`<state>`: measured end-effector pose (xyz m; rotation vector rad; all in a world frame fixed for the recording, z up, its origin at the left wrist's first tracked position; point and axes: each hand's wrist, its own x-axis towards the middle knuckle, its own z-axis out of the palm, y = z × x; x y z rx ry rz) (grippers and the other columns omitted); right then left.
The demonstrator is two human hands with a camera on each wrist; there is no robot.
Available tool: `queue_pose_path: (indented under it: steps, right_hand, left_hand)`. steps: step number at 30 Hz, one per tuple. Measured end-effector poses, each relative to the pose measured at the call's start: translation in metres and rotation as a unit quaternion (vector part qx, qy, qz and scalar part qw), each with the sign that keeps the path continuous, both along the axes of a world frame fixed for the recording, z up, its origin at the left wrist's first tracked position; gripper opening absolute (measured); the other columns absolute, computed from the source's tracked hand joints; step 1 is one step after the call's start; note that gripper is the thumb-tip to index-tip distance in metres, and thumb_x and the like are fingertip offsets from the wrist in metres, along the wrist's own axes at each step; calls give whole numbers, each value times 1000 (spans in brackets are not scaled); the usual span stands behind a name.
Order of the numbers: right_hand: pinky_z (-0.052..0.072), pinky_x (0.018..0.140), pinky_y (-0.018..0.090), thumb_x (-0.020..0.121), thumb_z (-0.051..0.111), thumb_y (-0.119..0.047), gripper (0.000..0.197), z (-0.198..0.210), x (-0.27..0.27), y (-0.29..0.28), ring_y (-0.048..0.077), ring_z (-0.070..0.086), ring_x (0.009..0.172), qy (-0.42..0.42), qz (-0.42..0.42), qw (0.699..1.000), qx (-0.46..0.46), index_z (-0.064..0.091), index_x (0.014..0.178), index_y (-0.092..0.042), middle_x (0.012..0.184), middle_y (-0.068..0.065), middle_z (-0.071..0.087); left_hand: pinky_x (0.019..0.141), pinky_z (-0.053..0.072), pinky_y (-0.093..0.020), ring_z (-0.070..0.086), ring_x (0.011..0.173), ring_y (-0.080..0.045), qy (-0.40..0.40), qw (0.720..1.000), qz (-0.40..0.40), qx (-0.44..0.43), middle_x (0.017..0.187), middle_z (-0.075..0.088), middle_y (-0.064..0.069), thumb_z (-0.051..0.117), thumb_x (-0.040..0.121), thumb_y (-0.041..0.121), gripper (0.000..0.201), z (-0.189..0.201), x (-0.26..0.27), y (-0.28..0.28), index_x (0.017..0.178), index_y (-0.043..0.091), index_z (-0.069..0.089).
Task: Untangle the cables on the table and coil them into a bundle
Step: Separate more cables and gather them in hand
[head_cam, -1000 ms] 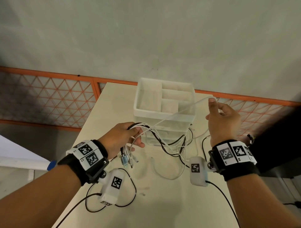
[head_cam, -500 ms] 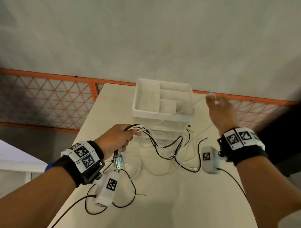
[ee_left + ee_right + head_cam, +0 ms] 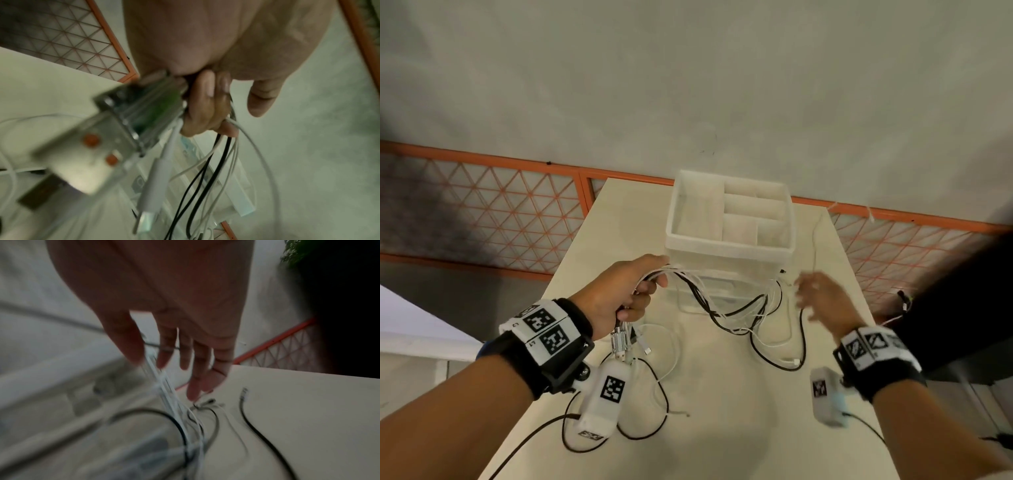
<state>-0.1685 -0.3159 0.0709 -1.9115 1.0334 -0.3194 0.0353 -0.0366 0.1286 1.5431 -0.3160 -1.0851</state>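
Observation:
A tangle of black and white cables (image 3: 722, 308) sags between my hands in front of the white box. My left hand (image 3: 650, 287) grips one end of the bunch, fingers curled round the strands (image 3: 222, 162). Metal and white connectors (image 3: 619, 342) dangle below that fist, and a metal plug (image 3: 115, 123) looms large in the left wrist view. My right hand (image 3: 811, 294) is blurred, its fingers straight and spread, just right of the tangle. In the right wrist view the right hand (image 3: 174, 356) points down beside white strands (image 3: 164, 386) and holds nothing I can see.
A white compartmented organizer box (image 3: 726, 245) stands at the back of the cream table (image 3: 722, 438). One thin white cable (image 3: 814, 246) lies to its right, a black cable (image 3: 252, 423) on the table. An orange mesh fence (image 3: 482, 219) runs behind.
My right hand let go of the white cable it held up high and dropped down to the tangle. The cable fell beside the box. The left hand keeps its grip.

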Motion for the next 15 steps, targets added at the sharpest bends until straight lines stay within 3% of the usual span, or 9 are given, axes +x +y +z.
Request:
queue_pose_path:
  steps: [2, 4, 6, 8, 11, 13, 15]
  right_hand:
    - [53, 82, 36, 83, 60, -12, 45, -35, -14, 5, 22, 67, 89, 166, 71, 984, -3, 63, 123, -33, 125, 4, 65]
    - [53, 91, 34, 84, 59, -9, 54, -38, -17, 19, 24, 67, 103, 221, 105, 970, -15, 56, 133, -30, 132, 1, 61]
    - [53, 93, 34, 84, 61, -13, 54, -18, -9, 37, 18, 64, 107, 186, 114, 976, -22, 56, 133, -34, 128, -1, 64]
    - [50, 96, 32, 83, 70, -19, 59, 9, 4, 60, 11, 61, 109, 98, 137, 984, -49, 52, 136, -39, 129, -6, 64]
    - [42, 101, 20, 77, 83, -30, 87, 42, 27, 111, 0, 54, 120, -40, 231, 970, -66, 35, 148, -44, 133, -16, 58]
    - [48, 94, 17, 79, 83, -28, 72, 38, 41, 132, 0, 63, 106, -62, 278, 956, -69, 47, 141, -37, 115, -12, 69]
    - [56, 70, 29, 84, 79, -23, 26, 27, 50, 133, 8, 70, 71, -48, 267, 961, -59, 70, 109, -23, 78, -7, 72]
  left_hand:
    - [36, 14, -19, 18, 40, -8, -31, 1000, 2, 5, 59, 29, 4, 52, 98, 39, 35, 0, -1, -1, 85, 7, 59]
    - [35, 16, -17, 19, 39, -8, -72, 997, -3, 11, 58, 31, 4, 50, 101, 36, 35, 0, -4, -4, 82, 7, 58]
    - [36, 17, -17, 20, 38, -9, -114, 993, -19, 18, 55, 36, 4, 50, 101, 35, 35, -1, -8, -8, 81, 8, 59]
    - [38, 18, -19, 21, 39, -9, -167, 984, -50, 31, 49, 37, 9, 51, 101, 35, 36, 0, -14, -12, 82, 7, 62]
    - [42, 22, -22, 27, 37, -7, -230, 964, -128, 39, 42, 40, 14, 50, 100, 39, 37, 8, -30, -19, 81, 12, 69]
    - [44, 21, -24, 32, 36, -3, -208, 964, -164, 27, 44, 43, 13, 45, 102, 38, 39, 15, -39, -22, 77, 19, 69]
    - [48, 22, -27, 33, 41, -6, -193, 961, -197, 22, 53, 44, 4, 43, 103, 34, 44, 19, -37, -17, 66, 24, 64]
